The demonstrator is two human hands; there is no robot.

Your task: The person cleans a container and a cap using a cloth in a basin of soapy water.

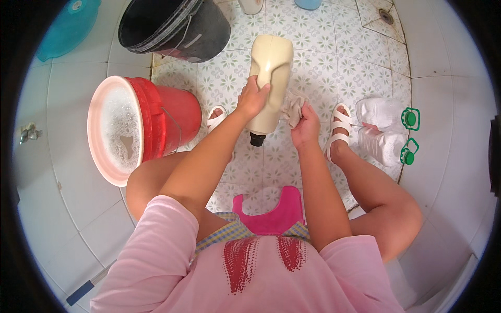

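My left hand [253,98] grips the moulded handle of a large cream plastic bottle [270,51], held with its black cap [256,139] towards me. My right hand [306,127] holds a crumpled beige cloth [293,107] close to the bottle's right side. At the left is a basin [115,82] of foamy water, set on a red plastic bucket [176,113].
A black bucket [207,35] lies beyond the red one. Clear plastic jugs with green caps [381,146] are by the right wall. A pink plastic stool [270,219] is beneath me, and a floor drain [386,16] is at the far right.
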